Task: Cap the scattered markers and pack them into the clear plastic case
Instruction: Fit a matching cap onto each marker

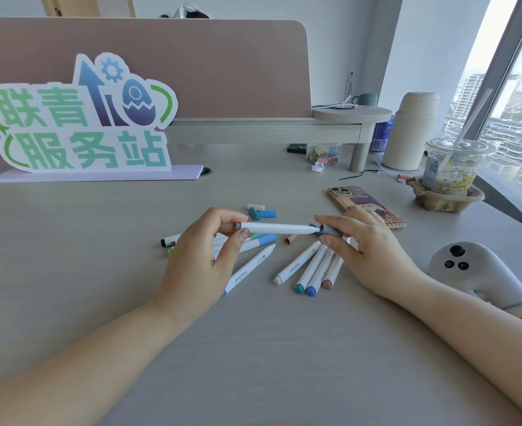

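My left hand (206,250) pinches the grey end of a white marker (279,228) and holds it level above the desk. At its other tip, my right hand (358,238) grips a grey cap (330,230) right against the nib. Several white markers lie scattered below: one with a white cap (249,270) under my left hand, and a fan of teal-, blue- and brown-ended ones (313,270) under my right. Loose caps, white, teal and blue (261,211), lie just beyond, and a pinkish cap (291,240) sits under the held marker. No clear plastic case is in view.
A phone (366,207) lies face down behind my right hand. A white controller (481,273) rests by my right forearm. A drink cup in a cardboard holder (450,179), a cream flask (410,130), a tub of clips (324,153) and a standing sign (78,118) line the back.
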Demonstrator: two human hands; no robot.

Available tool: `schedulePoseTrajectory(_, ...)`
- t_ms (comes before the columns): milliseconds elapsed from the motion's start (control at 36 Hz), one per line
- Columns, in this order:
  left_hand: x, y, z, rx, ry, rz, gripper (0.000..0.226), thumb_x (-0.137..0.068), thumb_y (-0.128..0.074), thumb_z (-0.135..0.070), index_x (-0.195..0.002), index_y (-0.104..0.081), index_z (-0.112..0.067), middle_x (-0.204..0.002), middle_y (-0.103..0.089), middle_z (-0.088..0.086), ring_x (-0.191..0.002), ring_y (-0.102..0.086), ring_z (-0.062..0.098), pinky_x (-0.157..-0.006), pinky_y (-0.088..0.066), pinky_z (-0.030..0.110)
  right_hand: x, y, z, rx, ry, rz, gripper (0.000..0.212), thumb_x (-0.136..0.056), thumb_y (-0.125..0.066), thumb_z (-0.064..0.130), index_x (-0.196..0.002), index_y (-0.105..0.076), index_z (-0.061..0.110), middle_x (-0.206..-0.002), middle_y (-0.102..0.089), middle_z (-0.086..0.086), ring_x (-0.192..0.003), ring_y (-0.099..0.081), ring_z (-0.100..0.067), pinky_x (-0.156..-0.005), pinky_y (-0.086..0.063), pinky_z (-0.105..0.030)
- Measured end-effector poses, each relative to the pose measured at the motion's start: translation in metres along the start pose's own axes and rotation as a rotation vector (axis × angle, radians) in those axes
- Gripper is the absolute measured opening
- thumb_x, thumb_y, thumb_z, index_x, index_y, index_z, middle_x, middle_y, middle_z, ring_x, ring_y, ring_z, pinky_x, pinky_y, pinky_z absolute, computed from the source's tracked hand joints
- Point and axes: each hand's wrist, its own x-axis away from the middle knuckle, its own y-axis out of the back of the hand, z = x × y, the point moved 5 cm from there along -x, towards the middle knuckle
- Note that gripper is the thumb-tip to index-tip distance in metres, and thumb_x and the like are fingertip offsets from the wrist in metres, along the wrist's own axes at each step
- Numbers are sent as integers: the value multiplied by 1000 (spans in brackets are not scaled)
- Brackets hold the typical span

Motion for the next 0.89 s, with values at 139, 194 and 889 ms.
schedulePoseTrajectory(139, -1, -1, 0, 34, 26, 10, 16, -92, -58, -21, -96, -56, -36, -93, -68, -12, -96, -56, -3, -73, -37, 7, 0, 4, 0, -36, 1, -36, 35, -85, -60, 36, -115, -65, 20, -87, -56, 11, -85, -48, -10, -82, -34, -18)
schedulePoseTrajectory(194, -1, -1, 0, 57, 44, 21, 13, -92, -58, -22, -98, -58, -34, -94, -68, -11, -97, -57, -2, -76, -37, 7, 0, 7, 2, -71, 17, -74, 23, -83, -68, 24, -105, -67, 18, -86, -53, 21, -80, -46, -6, -77, -34, -11)
schedulePoseTrajectory(889, -2, -6, 5, 364, 234, 105, 12, -88, -62, -15, -95, -64, -25, -90, -74, -12, -94, -67, 6, -87, -47, 24, 2, 9, 6, -514, -155, 103, 13, -80, -63, 32, -92, -69, 31, -94, -70, 11, -95, -64, -13, -91, -49, -33)
